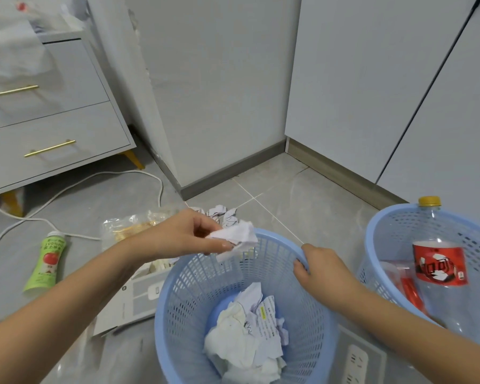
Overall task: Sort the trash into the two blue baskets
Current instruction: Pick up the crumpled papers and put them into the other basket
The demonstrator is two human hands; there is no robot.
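Room: we note a grey tiled floor point(275, 189), white cabinet panels behind it, and a grey drawer unit point(47, 112) with gold handles far left of the near basket.
Landmark: near basket point(178, 314), pale blue, perforated wall, standing on the floor at lower centre.
Near basket contents: we see crumpled white paper and tissue point(244, 336) lying in its bottom.
Left hand point(189, 234): over the far-left rim of the near basket; its grip is narrow, fingertips and thumb pinching a crumpled paper wad point(237, 235), which sits above the rim and not inside.
Right hand point(319, 268): its grip is curled over the right rim of the near basket, holding that rim.
Far basket point(383, 231): same blue, right of the near basket and apart from it; we record a clear plastic bottle point(438, 273) with red label and yellow cap leaning inside, neck above the rim, with red wrapper point(405, 286) beside it.
Loose trash: more paper scraps point(222, 213) on the floor just beyond the near basket; a clear snack bag point(133, 225) and a flattened white carton point(133, 303) left of it, partly under the left forearm; a green apple-juice bottle point(46, 263) lying further left.
Other: a white cable point(75, 187) runs across the floor left of the near basket; a white power strip point(355, 364) lies just right of its base.
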